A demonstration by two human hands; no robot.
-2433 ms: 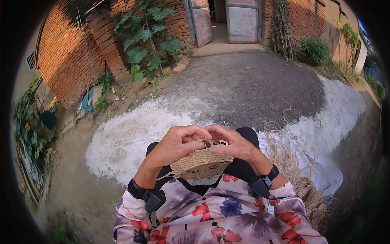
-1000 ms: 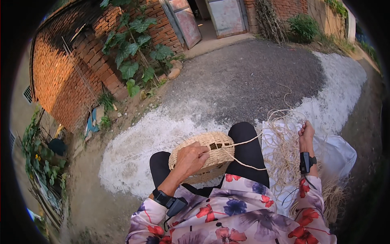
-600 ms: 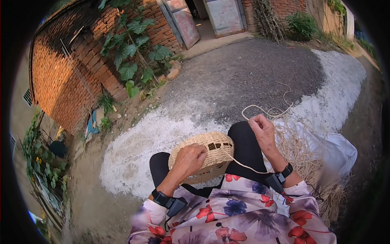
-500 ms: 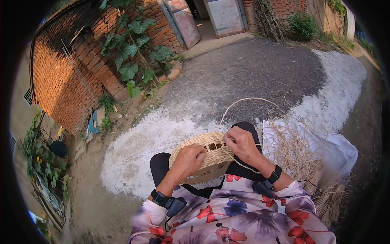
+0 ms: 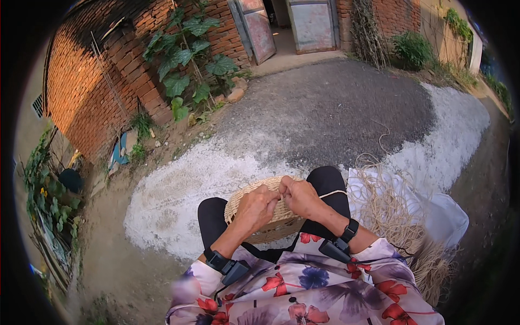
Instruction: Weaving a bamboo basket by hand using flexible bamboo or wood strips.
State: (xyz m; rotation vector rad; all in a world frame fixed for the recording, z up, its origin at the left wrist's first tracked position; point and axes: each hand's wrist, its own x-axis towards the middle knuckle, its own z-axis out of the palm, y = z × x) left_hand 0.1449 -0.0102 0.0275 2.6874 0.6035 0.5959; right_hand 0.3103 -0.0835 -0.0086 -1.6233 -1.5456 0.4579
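A woven basket [image 5: 275, 229] of pale straw-coloured cord rests on its side in my lap, between my black-trousered knees. My left hand [image 5: 258, 207] is closed on its upper part, with thumb and forefinger pinched. Right beside it, my right hand [image 5: 301, 198] is closed in a pinch, and the fingertips of both hands nearly meet over the weave. A strand of straw cord [image 5: 333, 193] shows behind my right hand, running right across my knee. What exactly lies between the fingertips is hidden, as is the gap in the weave.
A tangled heap of loose cord [image 5: 382, 206] lies to my right, partly on a white sheet [image 5: 447, 216]. Whitish and dark paving [image 5: 336, 108] stretches ahead to an open metal door [image 5: 312, 27]. A leafy vine [image 5: 187, 51] climbs by the brick wall [image 5: 81, 97] at left.
My right hand has moved left and down to meet my left hand, covering the gap in the weave. The cord loop that arched ahead of the basket is gone from there.
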